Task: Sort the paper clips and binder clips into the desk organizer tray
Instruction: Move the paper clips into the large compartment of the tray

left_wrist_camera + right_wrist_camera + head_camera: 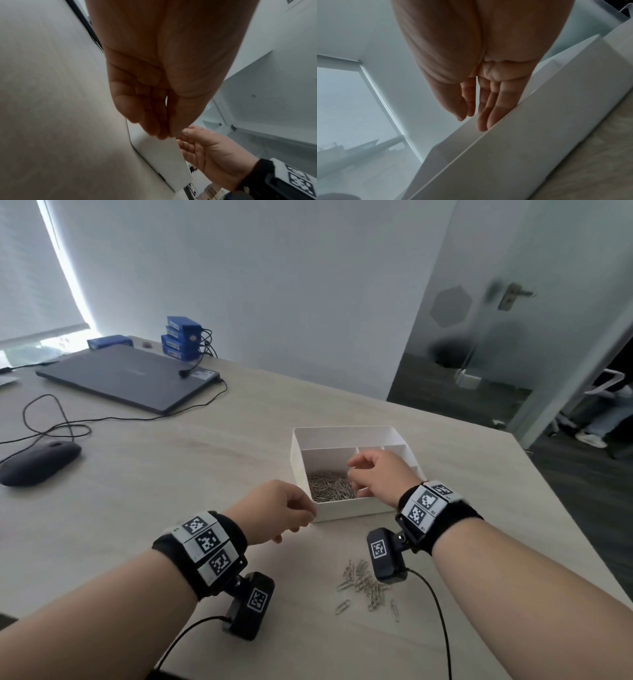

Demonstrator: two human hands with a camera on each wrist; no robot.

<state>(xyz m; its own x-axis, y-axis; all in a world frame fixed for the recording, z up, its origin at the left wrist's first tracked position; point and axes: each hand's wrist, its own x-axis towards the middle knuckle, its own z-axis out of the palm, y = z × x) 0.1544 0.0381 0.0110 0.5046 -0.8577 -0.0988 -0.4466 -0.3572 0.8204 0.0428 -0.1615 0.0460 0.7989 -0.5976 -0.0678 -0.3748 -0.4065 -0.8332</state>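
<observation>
A white desk organizer tray (342, 429) with several compartments stands mid-table. Its front-left compartment holds a heap of silver paper clips (330, 491). More loose paper clips (363, 580) lie on the table in front of the tray, under my right wrist. My right hand (352, 474) hovers over the heap with relaxed, fairly straight fingers (489, 119) just above the tray wall (522, 142), holding nothing. My left hand (301, 517) sits at the tray's front-left corner, fingertips bunched against the thumb (164, 134); nothing shows between them. No binder clips are in view.
A closed laptop (130, 374) and stacked blue boxes (181, 337) sit at the back left. A black mouse (39, 462) and its cable lie at the left. The table's right edge runs close past the tray, and a glass door stands beyond it.
</observation>
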